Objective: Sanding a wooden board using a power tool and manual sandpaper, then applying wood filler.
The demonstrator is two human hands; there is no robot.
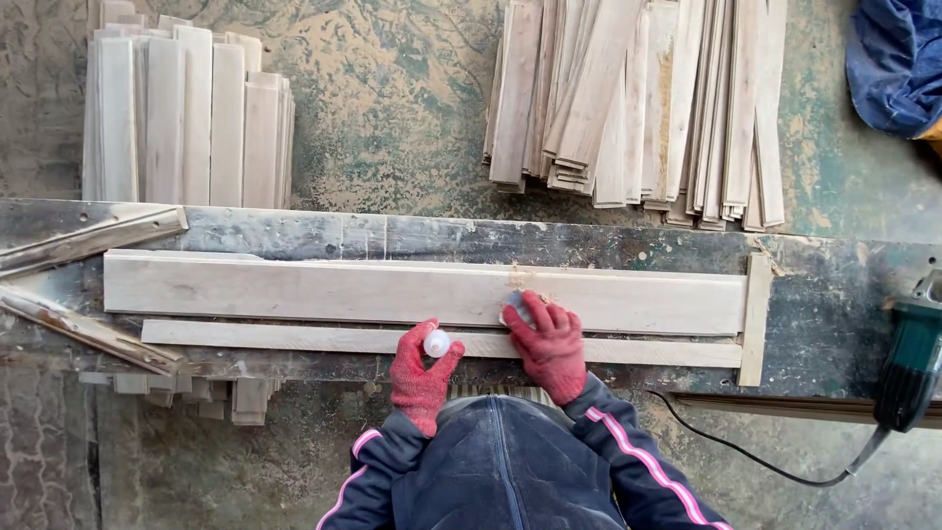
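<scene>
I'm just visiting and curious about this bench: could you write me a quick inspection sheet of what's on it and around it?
Surface: worn, stained dark workbench, dusted with sawdust.
Job's things: long pale wooden plank lying flat; narrow wooden strip alongside its near edge; short wooden stop piece at their right ends.
Clutter: metal angle bars at left; wood offcuts below the bench edge.
Grippers: left hand in a red knit glove holds a small white round cap-like object; right hand, gloved the same, presses a small grey item, mostly hidden, on the plank.
Cables: black cord from a green power tool.
Surroundings: two stacks of wooden slats; blue cloth.
</scene>
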